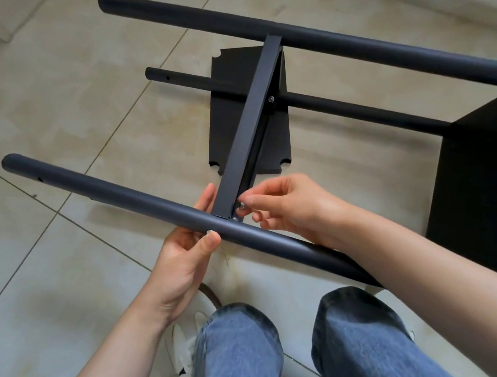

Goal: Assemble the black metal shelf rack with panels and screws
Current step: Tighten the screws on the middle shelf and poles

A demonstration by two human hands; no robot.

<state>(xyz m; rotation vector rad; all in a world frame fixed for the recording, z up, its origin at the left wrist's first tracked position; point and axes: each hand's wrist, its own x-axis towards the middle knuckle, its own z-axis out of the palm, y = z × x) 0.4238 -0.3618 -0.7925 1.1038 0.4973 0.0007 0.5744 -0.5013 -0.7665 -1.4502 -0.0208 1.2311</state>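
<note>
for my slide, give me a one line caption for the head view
Left hand grips the near black tube while the right hand pinches a screw at the crossbar joint.

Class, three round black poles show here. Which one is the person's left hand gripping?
The nearest pole, lowest in view: the left hand wraps it beside the crossbar. The other two lie farther off, untouched.

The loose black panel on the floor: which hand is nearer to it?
Right. The right hand, pinching a screw, lies just below the panel; the left hand grips the near tube, farther away.
</note>
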